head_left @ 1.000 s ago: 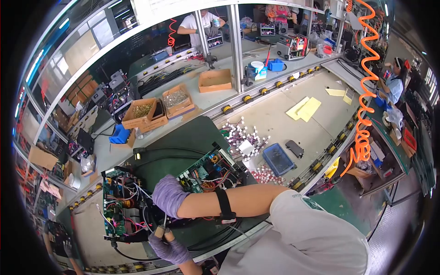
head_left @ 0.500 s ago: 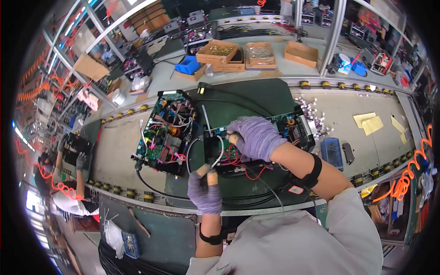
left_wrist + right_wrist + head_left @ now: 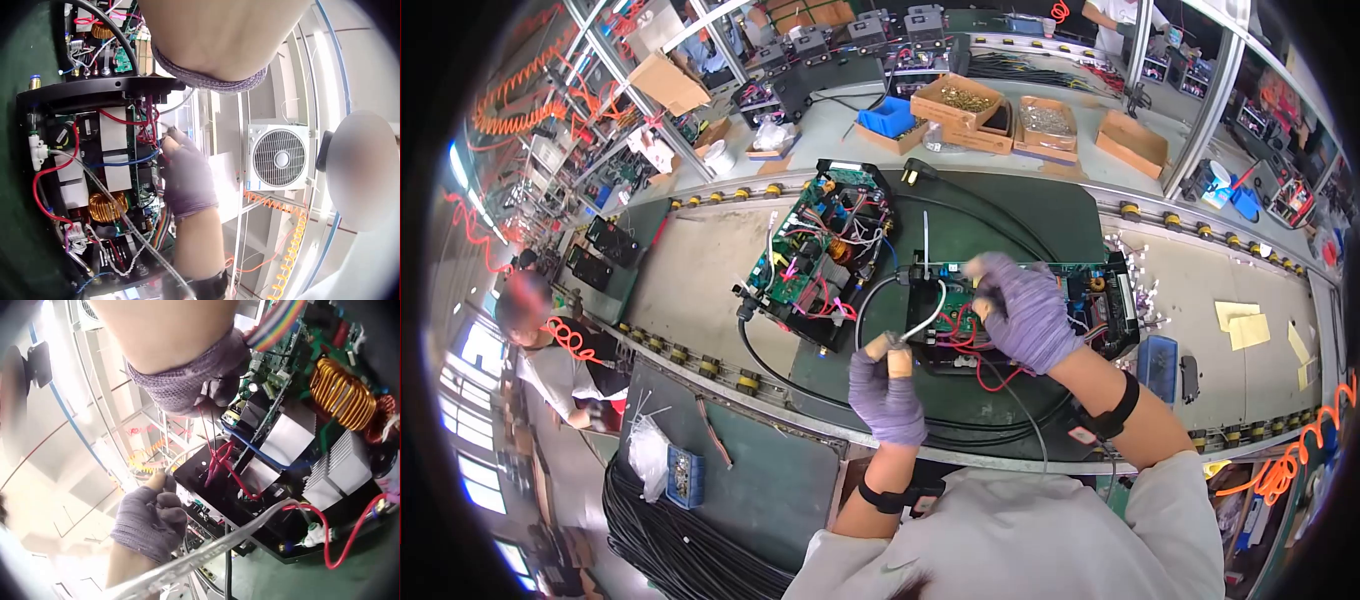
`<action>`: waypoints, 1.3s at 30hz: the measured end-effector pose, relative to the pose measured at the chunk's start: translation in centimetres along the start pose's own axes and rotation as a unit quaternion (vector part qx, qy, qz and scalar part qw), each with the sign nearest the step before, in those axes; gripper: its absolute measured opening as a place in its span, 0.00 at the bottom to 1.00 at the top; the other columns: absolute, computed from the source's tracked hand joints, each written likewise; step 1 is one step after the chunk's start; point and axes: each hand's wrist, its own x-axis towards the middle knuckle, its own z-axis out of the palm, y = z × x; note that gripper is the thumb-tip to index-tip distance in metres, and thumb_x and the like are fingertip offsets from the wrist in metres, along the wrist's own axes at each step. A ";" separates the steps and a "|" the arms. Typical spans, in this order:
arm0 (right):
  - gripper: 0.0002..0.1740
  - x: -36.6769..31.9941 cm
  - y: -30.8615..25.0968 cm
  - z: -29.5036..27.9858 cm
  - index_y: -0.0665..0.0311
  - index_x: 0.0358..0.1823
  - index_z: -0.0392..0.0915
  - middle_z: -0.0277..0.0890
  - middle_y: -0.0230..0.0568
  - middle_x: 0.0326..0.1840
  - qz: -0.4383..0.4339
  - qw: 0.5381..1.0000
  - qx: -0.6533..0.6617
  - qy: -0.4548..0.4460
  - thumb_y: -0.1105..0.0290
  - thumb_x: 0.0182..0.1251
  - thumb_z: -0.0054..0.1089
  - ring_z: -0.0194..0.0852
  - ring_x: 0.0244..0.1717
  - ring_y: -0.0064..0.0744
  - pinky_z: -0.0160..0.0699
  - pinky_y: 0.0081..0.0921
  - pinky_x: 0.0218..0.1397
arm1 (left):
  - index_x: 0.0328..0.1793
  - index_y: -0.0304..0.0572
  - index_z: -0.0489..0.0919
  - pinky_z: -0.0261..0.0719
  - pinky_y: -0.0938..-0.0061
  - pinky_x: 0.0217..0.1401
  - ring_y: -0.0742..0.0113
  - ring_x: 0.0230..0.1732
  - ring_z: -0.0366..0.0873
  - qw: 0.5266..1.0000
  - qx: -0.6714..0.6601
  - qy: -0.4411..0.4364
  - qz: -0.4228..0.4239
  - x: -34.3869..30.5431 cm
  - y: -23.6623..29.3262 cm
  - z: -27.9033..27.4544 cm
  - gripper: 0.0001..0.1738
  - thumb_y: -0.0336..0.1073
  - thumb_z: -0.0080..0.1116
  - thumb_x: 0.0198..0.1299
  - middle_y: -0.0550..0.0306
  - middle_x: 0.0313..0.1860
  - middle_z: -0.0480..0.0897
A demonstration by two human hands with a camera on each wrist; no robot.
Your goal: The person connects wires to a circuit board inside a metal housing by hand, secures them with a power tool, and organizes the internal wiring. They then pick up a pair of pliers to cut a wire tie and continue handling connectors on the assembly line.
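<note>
Two opened electronic units lie on the green mat: the left one [image 3: 830, 240] tilted, the right one [image 3: 1090, 300] nearer the hands. At the right unit's left end, the gloved left hand [image 3: 887, 395] pinches a pale cable [image 3: 938, 310] between thumb and fingertip, also seen in the right wrist view on the hand [image 3: 150, 519]. Over the right unit's board, the gloved right hand [image 3: 1030, 315] has its fingers bent; in the right wrist view thin red and dark wires [image 3: 214, 428] run up to its fingertips. The left wrist view shows the right hand [image 3: 187, 181] beside the board's edge.
Behind the mat stand boxes of small parts [image 3: 960, 100] and a blue bin [image 3: 888, 117]. Black cables [image 3: 990, 205] loop over the mat. To the right are a blue tray [image 3: 1157, 368], connectors and yellow papers [image 3: 1248, 330]. Another person [image 3: 550, 360] is at left.
The head view has turned, showing more of the left side. My right hand has moved from between the units to above the right unit; the left hand still holds a pale cable.
</note>
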 end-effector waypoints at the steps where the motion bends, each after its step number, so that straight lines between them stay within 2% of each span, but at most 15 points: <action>1: 0.30 0.1 0.0 0.7 0.52 0.61 0.70 0.82 0.41 0.36 0.042 0.982 0.171 0.067 0.77 0.54 0.64 0.82 0.37 0.41 0.77 0.35 0.47 | 0.51 0.40 0.80 0.70 0.84 0.34 0.79 0.31 0.72 0.999 -0.006 0.001 -0.032 0.3 0.0 -0.2 0.10 0.32 0.64 0.65 0.63 0.38 0.80; 4: 0.26 0.3 -0.3 0.6 0.53 0.56 0.74 0.83 0.36 0.36 -0.059 0.943 0.323 0.061 0.79 0.53 0.64 0.83 0.41 0.38 0.78 0.32 0.40 | 0.51 0.40 0.80 0.66 0.86 0.32 0.80 0.30 0.70 0.997 -0.028 0.019 -0.071 0.6 0.1 -0.3 0.10 0.32 0.63 0.65 0.63 0.38 0.79; 5: 0.22 0.3 -0.3 -0.5 0.53 0.52 0.78 0.83 0.35 0.37 -0.120 0.963 0.243 -0.005 0.78 0.53 0.65 0.82 0.39 0.34 0.77 0.32 0.41 | 0.51 0.39 0.80 0.71 0.84 0.35 0.79 0.32 0.72 0.997 -0.025 0.012 -0.077 0.4 0.5 -0.3 0.10 0.31 0.63 0.65 0.63 0.39 0.80; 9: 0.24 -0.6 0.2 -0.5 0.53 0.52 0.81 0.80 0.34 0.35 -0.205 0.976 -0.076 0.020 0.80 0.51 0.65 0.72 0.30 0.24 0.76 0.26 0.37 | 0.51 0.38 0.80 0.76 0.80 0.47 0.76 0.40 0.76 1.000 -0.018 0.005 -0.016 -0.1 0.6 -0.1 0.10 0.30 0.63 0.65 0.63 0.41 0.81; 11: 0.25 -0.5 0.2 -0.5 0.54 0.51 0.81 0.78 0.34 0.35 -0.104 0.978 0.179 -0.032 0.82 0.49 0.62 0.71 0.29 0.25 0.76 0.26 0.37 | 0.50 0.39 0.81 0.76 0.80 0.44 0.76 0.39 0.77 1.000 0.020 0.003 0.015 -0.3 0.5 -0.2 0.10 0.30 0.65 0.63 0.62 0.41 0.82; 13: 0.28 -0.3 0.7 -0.3 0.56 0.52 0.80 0.75 0.34 0.35 -0.044 0.925 0.375 -0.045 0.85 0.46 0.59 0.71 0.28 0.25 0.76 0.24 0.37 | 0.49 0.40 0.82 0.77 0.80 0.42 0.75 0.37 0.77 0.991 0.107 -0.029 0.081 -0.4 0.7 -0.6 0.11 0.29 0.66 0.61 0.61 0.40 0.83; 16: 0.29 -0.7 0.7 0.2 0.56 0.55 0.78 0.76 0.36 0.38 -0.135 0.964 0.226 0.026 0.84 0.47 0.59 0.71 0.28 0.26 0.77 0.25 0.38 | 0.46 0.44 0.83 0.76 0.81 0.34 0.75 0.32 0.78 0.931 0.266 -0.127 0.216 -0.3 1.8 -1.0 0.11 0.28 0.69 0.57 0.59 0.38 0.84; 17: 0.28 -0.5 1.2 1.3 0.57 0.54 0.79 0.78 0.36 0.38 -0.198 0.951 0.232 0.056 0.84 0.48 0.59 0.73 0.29 0.27 0.77 0.24 0.39 | 0.46 0.42 0.82 0.75 0.82 0.34 0.76 0.32 0.77 0.927 0.277 -0.138 0.211 -0.5 1.9 -0.8 0.11 0.29 0.69 0.57 0.60 0.38 0.83; 24: 0.20 -1.5 1.0 1.6 0.63 0.52 0.80 0.84 0.44 0.47 -0.079 0.952 0.264 0.135 0.75 0.56 0.67 0.84 0.41 0.36 0.81 0.28 0.45 | 0.48 0.40 0.81 0.75 0.82 0.39 0.78 0.33 0.75 0.989 0.137 -0.047 0.025 -1.3 0.6 -0.6 0.11 0.27 0.68 0.60 0.61 0.37 0.82; 28: 0.23 -2.5 -1.4 0.3 0.63 0.56 0.77 0.82 0.43 0.49 -0.049 0.990 -0.118 0.056 0.78 0.56 0.64 0.83 0.45 0.33 0.81 0.32 0.49 | 0.48 0.40 0.81 0.75 0.81 0.40 0.77 0.36 0.76 0.986 0.137 -0.087 0.032 -1.1 1.1 -0.7 0.11 0.26 0.67 0.59 0.61 0.36 0.81; 29: 0.24 -2.8 -1.3 0.7 0.63 0.55 0.77 0.81 0.43 0.48 -0.070 0.988 -0.120 0.062 0.82 0.54 0.62 0.82 0.45 0.32 0.79 0.30 0.50 | 0.46 0.40 0.81 0.75 0.81 0.40 0.77 0.36 0.76 0.987 0.129 -0.099 0.012 -1.2 1.4 -0.6 0.11 0.25 0.67 0.58 0.62 0.36 0.81; 32: 0.27 -2.2 -0.7 1.2 0.59 0.55 0.76 0.82 0.39 0.43 -0.079 0.977 0.191 0.053 0.85 0.52 0.61 0.82 0.44 0.36 0.80 0.29 0.47 | 0.43 0.41 0.79 0.75 0.81 0.39 0.78 0.35 0.75 0.982 0.125 -0.138 -0.036 -1.4 1.7 -0.5 0.10 0.22 0.66 0.56 0.62 0.35 0.79; 34: 0.28 -1.5 0.4 2.6 0.60 0.57 0.76 0.77 0.36 0.42 -0.036 0.908 0.410 0.080 0.86 0.52 0.61 0.77 0.41 0.24 0.79 0.24 0.45 | 0.41 0.41 0.79 0.75 0.81 0.39 0.78 0.34 0.74 0.972 0.153 -0.169 -0.056 -1.6 1.3 -0.6 0.10 0.20 0.65 0.55 0.62 0.34 0.78; 36: 0.27 -2.0 0.3 1.8 0.59 0.58 0.75 0.78 0.38 0.43 0.013 0.942 0.313 0.121 0.81 0.53 0.64 0.78 0.40 0.27 0.79 0.23 0.43 | 0.39 0.42 0.78 0.74 0.82 0.39 0.78 0.33 0.74 0.968 0.168 -0.169 -0.076 -2.0 0.9 -0.5 0.11 0.19 0.65 0.54 0.63 0.33 0.78; 39: 0.28 -2.5 -0.2 1.0 0.57 0.59 0.75 0.79 0.40 0.45 -0.114 0.980 -0.055 0.155 0.75 0.53 0.65 0.79 0.40 0.33 0.78 0.31 0.46 | 0.38 0.41 0.77 0.74 0.81 0.39 0.78 0.34 0.74 0.970 0.153 -0.165 -0.096 -2.3 0.5 -0.7 0.10 0.19 0.64 0.54 0.64 0.33 0.78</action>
